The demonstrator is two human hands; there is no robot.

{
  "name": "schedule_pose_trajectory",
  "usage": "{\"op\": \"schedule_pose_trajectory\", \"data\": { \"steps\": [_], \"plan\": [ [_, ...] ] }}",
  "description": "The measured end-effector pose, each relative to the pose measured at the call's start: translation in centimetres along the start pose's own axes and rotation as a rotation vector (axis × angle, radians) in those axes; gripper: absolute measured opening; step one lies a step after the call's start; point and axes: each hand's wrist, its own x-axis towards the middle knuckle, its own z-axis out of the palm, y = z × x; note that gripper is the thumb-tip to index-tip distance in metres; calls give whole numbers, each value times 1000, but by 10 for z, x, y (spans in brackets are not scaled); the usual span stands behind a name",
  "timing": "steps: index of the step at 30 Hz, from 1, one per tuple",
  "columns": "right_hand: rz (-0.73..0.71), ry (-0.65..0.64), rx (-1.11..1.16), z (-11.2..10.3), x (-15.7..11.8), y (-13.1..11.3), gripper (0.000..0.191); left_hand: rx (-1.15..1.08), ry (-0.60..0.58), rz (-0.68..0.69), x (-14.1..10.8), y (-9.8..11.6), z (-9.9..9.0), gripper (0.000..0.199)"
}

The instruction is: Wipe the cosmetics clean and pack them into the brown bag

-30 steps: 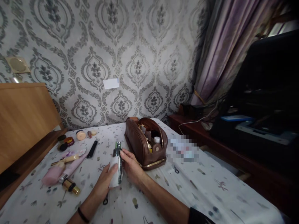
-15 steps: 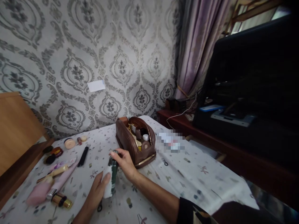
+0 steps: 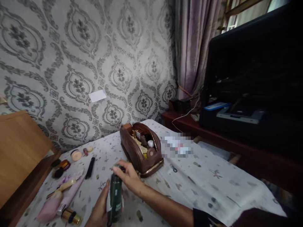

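Note:
My left hand (image 3: pixel 100 206) is closed round the lower part of a dark green bottle (image 3: pixel 115 195) with pale lettering on its front. Something white, perhaps a cloth or tissue, shows between that palm and the bottle. The fingers of my right hand (image 3: pixel 129 179) grip the bottle's top end, covering most of it. Just beyond stands an unzipped brown leather toiletry bag (image 3: pixel 131 148). Inside it are several items, among them one with a white cap (image 3: pixel 151 143).
Cosmetics lie on the patterned white cloth (image 3: pixel 201 189) at left: a pink sponge-like item (image 3: pixel 49 206), a gold-and-black bottle (image 3: pixel 71 217), a pink tube (image 3: pixel 73 190), a black case (image 3: pixel 90 168) and a round compact (image 3: pixel 76 155). A large black screen (image 3: pixel 248 72) stands at right.
The bottle has turned so its lettered green side faces me, and less of the white material shows. Both hands stay on it. The camera view has tilted and shifted slightly.

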Motion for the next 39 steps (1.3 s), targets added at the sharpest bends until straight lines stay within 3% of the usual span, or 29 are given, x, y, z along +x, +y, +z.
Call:
{"op": "schedule_pose_trajectory", "data": {
  "steps": [5,8,10,11,12,14,17,20,24,28,32,39],
  "plan": [
    [-175,123,-118,-43,3,-60,37,214,-42,82,-7,7,22,60],
    [-237,224,-148,-81,2,-100,33,416,67,155,-4,27,42,46],
    [-266,327,-166,-106,4,-122,34,657,140,319,1,49,59,38],
    [-294,394,-193,-119,6,-130,36,850,71,441,5,62,69,39],
    [-324,458,-221,-130,8,-136,37,1048,18,594,9,74,80,41],
    [-365,549,-267,-148,14,-144,39,1408,32,834,20,97,103,53],
    [-402,593,-333,-165,23,-146,37,1931,138,892,35,117,130,60],
    [-410,561,-413,-170,34,-140,34,2174,199,908,45,121,137,48],
    [-407,446,-578,-167,56,-127,31,2104,272,994,47,113,118,43],
    [-372,248,-828,-155,89,-114,27,1939,263,1094,48,104,102,42],
    [-297,35,-1019,-138,120,-103,23,1790,235,1122,52,99,97,44],
    [-149,-157,-1125,-117,151,-81,24,1652,156,1147,56,98,94,42]
  ]
}}
